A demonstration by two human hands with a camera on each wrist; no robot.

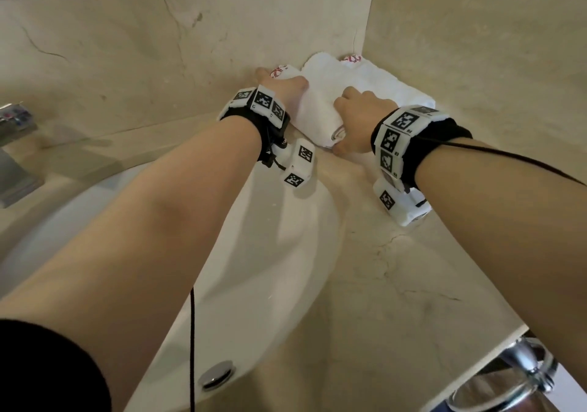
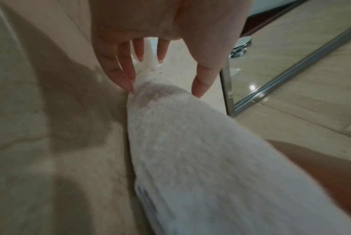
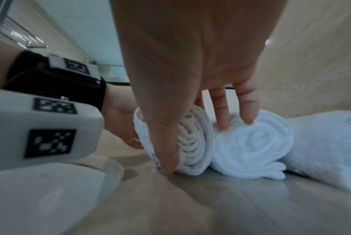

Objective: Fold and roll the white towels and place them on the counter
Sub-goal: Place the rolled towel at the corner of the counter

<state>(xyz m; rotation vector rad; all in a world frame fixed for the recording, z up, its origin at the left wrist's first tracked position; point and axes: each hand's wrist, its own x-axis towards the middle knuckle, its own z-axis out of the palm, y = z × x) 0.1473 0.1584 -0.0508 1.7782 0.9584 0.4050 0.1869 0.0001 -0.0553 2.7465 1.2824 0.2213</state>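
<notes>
1. As you reach into the corner of the marble surface (image 1: pixel 397 268), your left hand (image 1: pixel 282 86) curls over the far end of a rolled white towel (image 1: pixel 313 109), fingers down one side and thumb down the other.
2. Your right hand (image 1: pixel 359 116) clasps the near end of that same roll, thumb pressed down beside its spiral edge at the surface, the other fingers draped over the top; two fingertips (image 3: pixel 223 125) touch the neighbouring roll.
3. Just beyond your right hand's fingers lies a second rolled towel (image 3: pixel 252 144), set flush against the first, and past it more white towelling (image 3: pixel 321 143) lies on the surface; whether that one is rolled or only folded cannot be told.
4. Beneath your forearms sits the white basin (image 1: pixel 254 284), its metal drain (image 1: pixel 217 373) toward your elbows.
5. Judged from this, at least one roll is placed and the roll in hand is being settled beside it; releasing it remains, and whether further towels wait cannot be seen.
</notes>
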